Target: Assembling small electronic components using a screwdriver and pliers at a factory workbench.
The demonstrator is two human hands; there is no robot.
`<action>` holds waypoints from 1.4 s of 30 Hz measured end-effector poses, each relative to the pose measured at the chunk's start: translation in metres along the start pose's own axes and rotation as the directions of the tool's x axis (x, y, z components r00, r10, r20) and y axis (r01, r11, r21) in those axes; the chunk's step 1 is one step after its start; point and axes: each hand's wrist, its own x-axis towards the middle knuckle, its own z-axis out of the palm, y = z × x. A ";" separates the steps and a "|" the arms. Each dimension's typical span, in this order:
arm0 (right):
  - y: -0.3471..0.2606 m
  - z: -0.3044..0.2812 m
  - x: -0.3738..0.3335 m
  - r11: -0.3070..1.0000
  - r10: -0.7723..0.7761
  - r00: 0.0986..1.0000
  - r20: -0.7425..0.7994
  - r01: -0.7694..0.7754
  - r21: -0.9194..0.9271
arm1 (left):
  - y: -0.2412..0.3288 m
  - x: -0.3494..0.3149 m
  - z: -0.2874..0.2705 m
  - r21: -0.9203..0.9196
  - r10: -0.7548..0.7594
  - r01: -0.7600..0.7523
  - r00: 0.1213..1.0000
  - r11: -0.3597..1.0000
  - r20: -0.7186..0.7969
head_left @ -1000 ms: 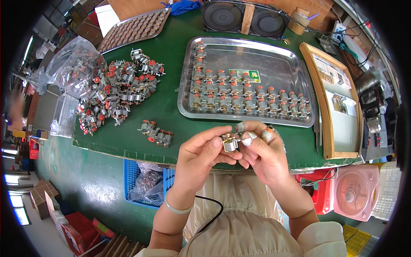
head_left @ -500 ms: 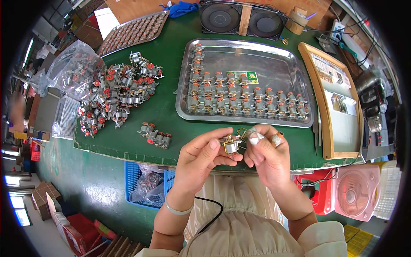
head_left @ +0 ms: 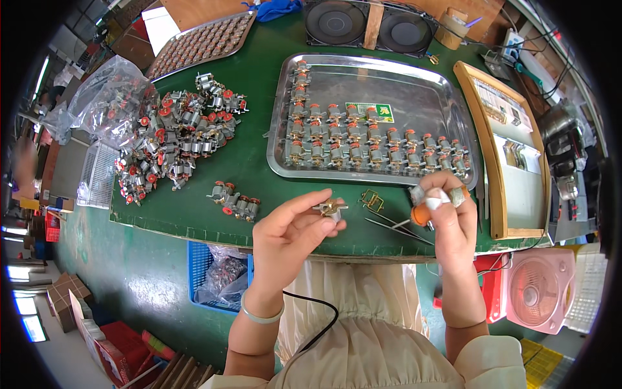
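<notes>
My left hand [head_left: 291, 233] pinches a small metal motor [head_left: 332, 210] with brass-coloured fittings between thumb and fingers. To its right, my right hand [head_left: 447, 223], with tape-wrapped fingertips, closes round an orange-handled screwdriver [head_left: 421, 214], whose thin shaft points left. Much of the handle is hidden by the fingers. Tweezers [head_left: 407, 233] lie under and beside that shaft near the table's front edge. A small brass wire frame [head_left: 371, 201] rests on the green table between my hands. Left of my left hand lie several loose motors with red ends [head_left: 234, 202].
A metal tray [head_left: 275, 165] with rows of motors lies ahead. At left is a motor heap [head_left: 184, 133] beside a plastic bag [head_left: 107, 97]; a second filled tray [head_left: 249, 29] lies beyond. A wooden-framed box [head_left: 495, 175] stands right, black round-coned units [head_left: 369, 26] at the back.
The wire frame has left my right hand and lies on the table. My right hand has moved right and grips the screwdriver. My left hand has shifted slightly left with the motor.
</notes>
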 end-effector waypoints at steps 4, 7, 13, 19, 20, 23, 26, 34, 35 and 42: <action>-0.005 0.014 0.012 0.961 -0.220 0.970 0.105 0.234 -0.150 | -0.011 0.003 -0.007 0.648 0.344 -0.314 0.935 0.694 0.085; -0.007 0.016 0.028 0.818 -0.389 0.865 0.318 0.483 -0.313 | -0.017 0.000 -0.007 0.623 0.303 -0.270 0.951 0.734 0.055; 0.004 0.039 0.031 0.941 -0.295 0.927 0.231 0.324 -0.100 | -0.018 0.000 -0.010 0.528 0.246 -0.209 0.969 0.823 0.000; 0.006 0.043 0.036 0.927 -0.337 0.891 0.305 0.370 -0.055 | -0.019 -0.001 -0.013 0.493 0.218 -0.179 0.976 0.852 -0.022; 0.007 0.043 0.036 0.928 -0.336 0.890 0.308 0.369 -0.054 | -0.019 -0.001 -0.013 0.493 0.217 -0.177 0.976 0.852 -0.025; 0.010 0.043 0.037 0.938 -0.326 0.892 0.312 0.348 -0.014 | -0.019 0.000 -0.013 0.470 0.202 -0.164 0.979 0.867 -0.032; 0.010 0.043 0.038 0.949 -0.296 0.903 0.313 0.315 -0.013 | -0.018 0.000 -0.014 0.463 0.184 -0.150 0.982 0.874 -0.029; 0.013 0.041 0.044 0.968 -0.249 0.904 0.349 0.222 0.116 | -0.020 0.000 -0.017 0.442 0.155 -0.128 0.988 0.888 -0.026; 0.014 0.041 0.044 0.968 -0.249 0.904 0.349 0.222 0.115 | -0.020 0.000 -0.017 0.441 0.156 -0.129 0.987 0.888 -0.026; 0.015 0.041 0.048 0.967 -0.223 0.914 0.339 0.165 0.194 | -0.016 0.000 -0.020 0.439 0.108 -0.112 0.994 0.891 0.034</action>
